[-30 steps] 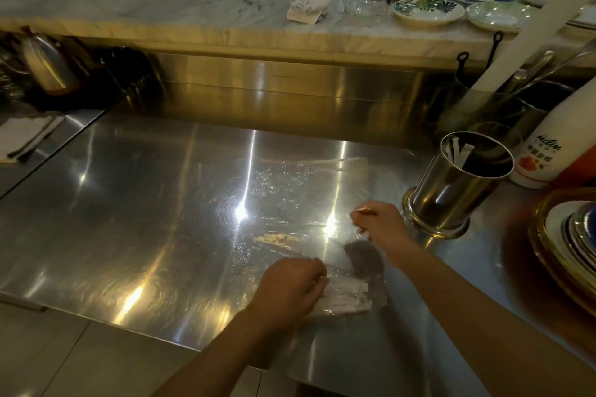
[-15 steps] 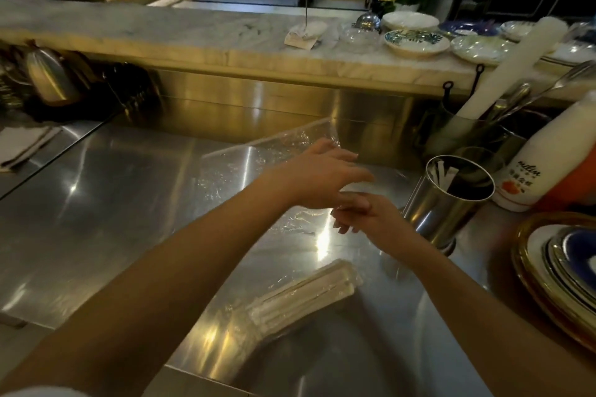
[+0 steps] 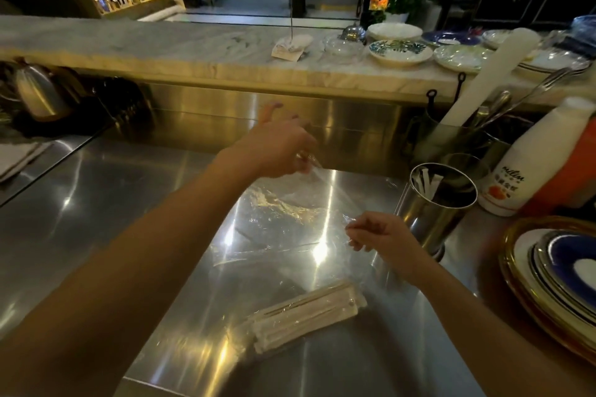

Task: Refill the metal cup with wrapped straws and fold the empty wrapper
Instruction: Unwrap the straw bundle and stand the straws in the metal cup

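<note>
A clear plastic wrapper (image 3: 283,219) is stretched over the steel counter (image 3: 96,203). My left hand (image 3: 277,148) pinches its far corner, raised above the counter. My right hand (image 3: 380,235) pinches its right edge, low and just left of the metal cup (image 3: 435,209). The cup stands upright at the right with a few white wrapped straws (image 3: 425,180) leaning inside. A bundle of wrapped straws (image 3: 306,319) in clear film lies flat on the counter near me, below both hands and apart from them.
A white bottle (image 3: 532,171) and a container of utensils (image 3: 467,138) stand behind the cup. Stacked plates (image 3: 564,274) sit at the right edge. A kettle (image 3: 35,90) is at the far left. A marble ledge (image 3: 161,48) with dishes runs along the back.
My hands were together half a second ago; now they have spread apart, the left lifting away and the right dropping toward the cup, pulling the wrapper taut. A second ago both were low over the straw bundle.
</note>
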Demonstrator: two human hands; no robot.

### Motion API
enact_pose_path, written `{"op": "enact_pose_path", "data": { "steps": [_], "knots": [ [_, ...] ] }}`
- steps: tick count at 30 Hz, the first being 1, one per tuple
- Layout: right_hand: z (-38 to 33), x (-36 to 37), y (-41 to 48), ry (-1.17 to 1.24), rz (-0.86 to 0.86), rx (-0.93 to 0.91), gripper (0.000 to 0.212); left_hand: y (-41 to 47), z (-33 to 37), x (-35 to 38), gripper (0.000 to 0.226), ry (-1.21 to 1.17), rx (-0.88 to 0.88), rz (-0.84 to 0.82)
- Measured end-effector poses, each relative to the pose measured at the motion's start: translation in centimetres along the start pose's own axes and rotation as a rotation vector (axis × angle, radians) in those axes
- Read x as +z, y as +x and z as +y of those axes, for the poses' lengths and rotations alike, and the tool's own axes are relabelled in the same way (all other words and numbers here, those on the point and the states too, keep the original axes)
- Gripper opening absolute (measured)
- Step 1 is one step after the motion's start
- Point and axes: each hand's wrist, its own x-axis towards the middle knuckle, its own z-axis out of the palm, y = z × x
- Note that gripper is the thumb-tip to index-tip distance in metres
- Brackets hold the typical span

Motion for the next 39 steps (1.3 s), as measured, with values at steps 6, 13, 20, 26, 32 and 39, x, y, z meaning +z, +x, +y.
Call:
{"op": "enact_pose_path", "data": {
  "steps": [6,13,20,26,32,39],
  "knots": [
    [3.6,0.3,-0.9,-0.204,-0.071,0.104,0.014,-0.1,-1.0,-0.9,0.013,-0.240,-0.145,0.084],
    [6.5,1.5,-1.6,-0.128,0.086,0.200,0.018,0.2,-1.8,-3.2,0.015,-0.420,-0.199,0.196],
    [3.9,1.7,-1.9,-0.149,0.313,0.100,0.025,-0.6,-3.6,-5.2,0.007,-0.505,-0.258,0.392],
    [-0.9,-0.7,-1.9,-0.239,0.451,-0.121,0.022,-2.5,-6.5,-4.9,0.014,-0.597,-0.339,0.551],
    [-4.6,-2.5,-1.6,-0.393,0.570,-0.330,0.010,-5.4,-8.8,-1.6,0.018,-0.887,-0.459,0.650],
    [-5.7,-3.6,-1.3,-0.511,0.537,-0.392,0.012,-7.7,-9.7,2.2,0.021,-0.999,-0.542,0.595]
  ]
}}
